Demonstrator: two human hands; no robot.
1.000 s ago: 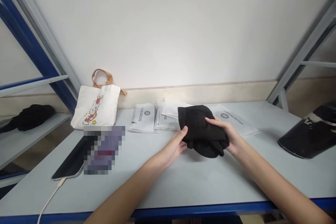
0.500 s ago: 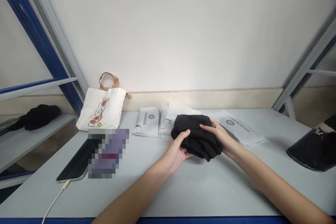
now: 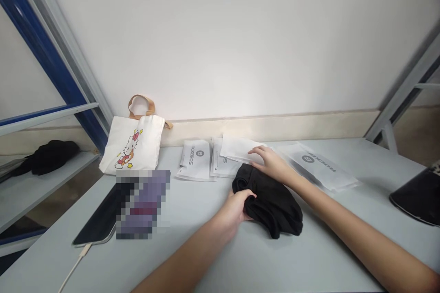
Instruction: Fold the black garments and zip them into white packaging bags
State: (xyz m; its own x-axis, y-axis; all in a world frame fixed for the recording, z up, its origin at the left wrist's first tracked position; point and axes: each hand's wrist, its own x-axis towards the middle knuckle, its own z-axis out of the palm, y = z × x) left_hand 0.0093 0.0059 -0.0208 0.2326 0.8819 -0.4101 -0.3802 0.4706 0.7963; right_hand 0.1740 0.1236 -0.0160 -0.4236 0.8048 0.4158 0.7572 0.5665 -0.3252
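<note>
On the surface point(image 3: 282, 261), we have the left hand point(image 3: 237, 208) clenched on a black cloth point(image 3: 278, 210), holding it down; the right hand point(image 3: 270, 160) lies open on a white packet point(image 3: 237, 149).

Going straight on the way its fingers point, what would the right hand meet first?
The thin white paper packet lying ahead and to the left of the right hand. The hand already seems to be at its edge, but depth is unclear, so it may be touching or just above it.
</note>
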